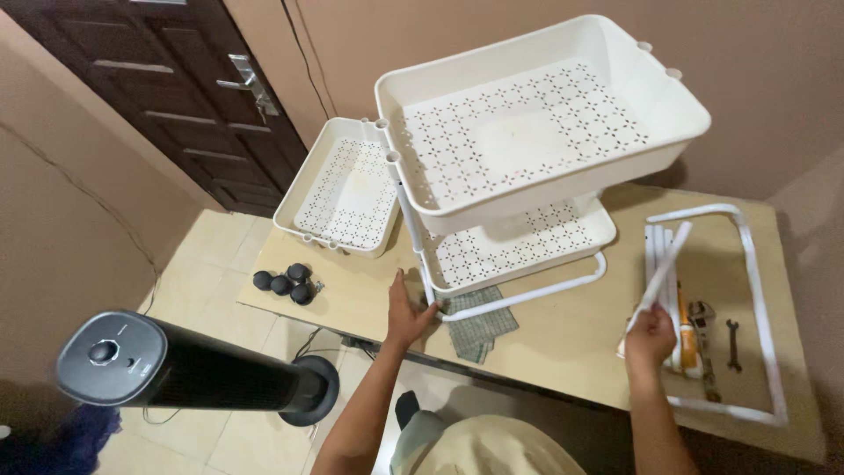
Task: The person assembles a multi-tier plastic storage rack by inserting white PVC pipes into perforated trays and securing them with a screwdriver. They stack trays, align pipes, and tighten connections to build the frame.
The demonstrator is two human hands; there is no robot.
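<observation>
Tan walls point(774, 79) meet a dark panelled door point(167, 97); pale floor tiles point(202, 255) surround a light wooden bench point(563, 343) and a black tower fan point(185, 369).

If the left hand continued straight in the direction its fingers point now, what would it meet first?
The left hand points up and away across the table. Most likely it would first meet the white lower tray just beyond its fingertips, though depth is hard to judge from above.
</observation>
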